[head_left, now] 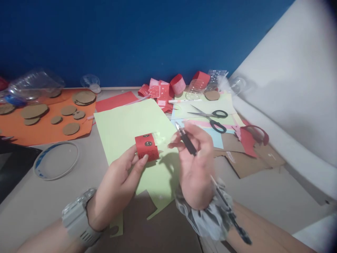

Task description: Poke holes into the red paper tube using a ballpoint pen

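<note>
Between the thumb and fingers of my left hand (pixel 123 175) is a small red paper roll (pixel 148 149) with black-and-white eye shapes and dark lines drawn on it. A pale scrap sticks out from its right side. My right hand (pixel 197 161), palm turned up and slightly blurred, holds a black pen (pixel 187 142) with its tip pointing up and left, apart from the roll. Both hands are over a light green paper sheet (pixel 131 119) with a cut lower edge. Tucked at the scrunchie on my right wrist is another dark, slender object (pixel 231 214), blurred.
Black-handled scissors (pixel 210 115) and a white marker (pixel 185 101) lie on papers at the right. Cardboard discs (pixel 71 129) rest on orange paper (pixel 55 135) at the left, near a tape ring (pixel 56 177). Red paper pieces (pixel 164 92) and clear plastic containers (pixel 37 84) stand along the blue wall.
</note>
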The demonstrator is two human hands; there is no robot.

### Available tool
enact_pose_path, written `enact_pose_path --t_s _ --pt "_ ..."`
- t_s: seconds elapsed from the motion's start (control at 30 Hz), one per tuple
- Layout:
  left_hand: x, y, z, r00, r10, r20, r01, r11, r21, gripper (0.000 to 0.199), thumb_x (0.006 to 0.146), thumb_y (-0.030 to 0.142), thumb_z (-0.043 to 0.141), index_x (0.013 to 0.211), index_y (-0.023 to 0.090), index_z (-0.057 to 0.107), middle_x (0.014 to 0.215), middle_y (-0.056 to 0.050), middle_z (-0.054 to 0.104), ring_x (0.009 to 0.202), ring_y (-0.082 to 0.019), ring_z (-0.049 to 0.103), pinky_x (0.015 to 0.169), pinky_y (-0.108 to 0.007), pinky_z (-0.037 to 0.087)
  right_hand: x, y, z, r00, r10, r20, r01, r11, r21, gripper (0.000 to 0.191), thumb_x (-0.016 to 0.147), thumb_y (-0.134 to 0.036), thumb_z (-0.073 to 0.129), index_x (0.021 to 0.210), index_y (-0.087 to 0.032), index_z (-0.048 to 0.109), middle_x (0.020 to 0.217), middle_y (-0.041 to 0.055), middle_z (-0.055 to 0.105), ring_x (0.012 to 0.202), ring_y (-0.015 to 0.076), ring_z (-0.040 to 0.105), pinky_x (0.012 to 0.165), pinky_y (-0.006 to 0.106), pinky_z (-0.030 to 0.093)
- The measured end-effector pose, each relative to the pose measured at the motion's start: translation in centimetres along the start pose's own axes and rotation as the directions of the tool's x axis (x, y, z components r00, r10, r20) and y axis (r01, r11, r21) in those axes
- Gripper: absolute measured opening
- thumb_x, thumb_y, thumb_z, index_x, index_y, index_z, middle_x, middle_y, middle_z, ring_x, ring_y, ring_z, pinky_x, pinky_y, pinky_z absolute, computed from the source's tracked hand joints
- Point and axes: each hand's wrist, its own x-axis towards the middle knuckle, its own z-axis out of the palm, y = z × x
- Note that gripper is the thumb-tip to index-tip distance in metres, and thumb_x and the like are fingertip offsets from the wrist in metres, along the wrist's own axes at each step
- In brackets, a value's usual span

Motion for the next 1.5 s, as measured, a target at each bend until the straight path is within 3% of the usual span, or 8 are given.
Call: enact_pose_path --t_s 0.1,0.17,0.37,0.67,0.97,1.23,1.37,1.5 --pt "-0.1 0.2 0.0 0.999 -0.033 0.031 0.030 0.993 0.112 0.021 0.105 0.038 0.052 0.101 0.024 0.067 0.086 0.000 0.076 0.082 -0.023 0.069 0.074 -0.030 0.051 0.1 -1.0 -0.4 0.945 -0.147 0.292 0.152 0.988 0.006 0.017 0.098 -0.029 0.055 0.109 -0.029 0.067 0.098 0.0061 0.072 0.082 0.0215 0.070 0.069 0.037 0.061" --pt "-0.2 0.5 0.0 0.997 -0.071 0.044 0.061 0.982 0.181 0.019 0.101 0.033 0.054 0.089 0.024 0.065 0.072 0.002 0.071 0.068 -0.020 0.064 0.062 -0.027 0.048 0.2 -1.4 -0.4 0.911 -0.153 0.384 0.149 0.988 0.041 0.008 0.091 -0.021 0.065 0.092 -0.028 0.066 0.082 0.0019 0.071 0.070 0.0183 0.068 0.061 0.033 0.058" --pt "-0.1 0.9 0.1 0.990 -0.089 0.112 0.078 0.992 0.103 0.013 0.091 0.021 0.059 0.082 0.024 0.068 0.069 0.004 0.069 0.065 -0.017 0.063 0.059 -0.024 0.048 -0.3 -0.9 -0.5 0.934 0.019 0.357 -0.014 1.000 -0.015 0.025 0.092 -0.023 0.057 0.071 -0.027 0.043 0.061 -0.0044 0.053 0.052 0.0132 0.053 0.050 0.028 0.047" --pt "-0.4 0.7 -0.1 0.988 -0.019 0.156 -0.001 0.992 0.130 0.023 0.097 0.033 0.056 0.076 0.024 0.056 0.063 0.005 0.056 0.059 -0.015 0.050 0.055 -0.025 0.042 0.3 -1.3 -0.9 0.918 -0.105 0.382 0.136 0.989 -0.054 0.023 0.087 -0.017 0.065 0.079 -0.027 0.047 0.067 -0.0031 0.059 0.055 0.0143 0.058 0.050 0.030 0.048" --pt "-0.4 1.0 0.0 0.986 -0.062 0.157 0.057 0.998 0.035 0.013 0.098 0.026 0.060 0.088 0.023 0.068 0.065 0.008 0.062 0.059 -0.011 0.051 0.056 -0.020 0.041 0.2 -1.5 -1.0 0.925 -0.059 0.374 0.117 0.984 -0.135 0.026 0.090 -0.015 0.058 0.074 -0.026 0.040 0.062 -0.0055 0.052 0.051 0.0099 0.047 0.048 0.025 0.039" --pt "0.1 1.4 0.1 0.957 -0.107 0.268 0.142 0.983 -0.114 0.017 0.098 0.020 0.059 0.106 0.024 0.074 0.099 0.004 0.077 0.094 -0.015 0.069 0.080 -0.018 0.050 0.2 -1.7 -1.0 0.913 -0.169 0.373 0.186 0.983 -0.010 0.025 0.083 -0.008 0.059 0.078 -0.025 0.043 0.066 -0.0046 0.056 0.052 0.0097 0.056 0.048 0.023 0.046" --pt "0.0 1.5 -0.2 0.948 -0.072 0.310 0.114 0.986 -0.121 0.020 0.103 0.030 0.056 0.096 0.022 0.072 0.090 0.003 0.072 0.086 -0.016 0.064 0.077 -0.020 0.051 0.3 -1.9 -1.1 0.885 -0.263 0.385 0.284 0.959 0.003 0.028 0.079 -0.002 0.058 0.080 -0.026 0.045 0.063 -0.0050 0.056 0.053 0.0108 0.061 0.046 0.021 0.048" --pt "-0.2 1.5 -0.3 0.971 -0.029 0.238 0.059 0.991 -0.120 0.029 0.109 0.034 0.049 0.091 0.025 0.070 0.085 0.006 0.071 0.082 -0.013 0.064 0.078 -0.016 0.050 -0.2 -2.0 -0.7 0.866 -0.370 0.337 0.386 0.922 0.020 0.031 0.073 0.000 0.057 0.082 -0.026 0.044 0.065 -0.0063 0.056 0.047 0.0080 0.048 0.046 0.020 0.050"
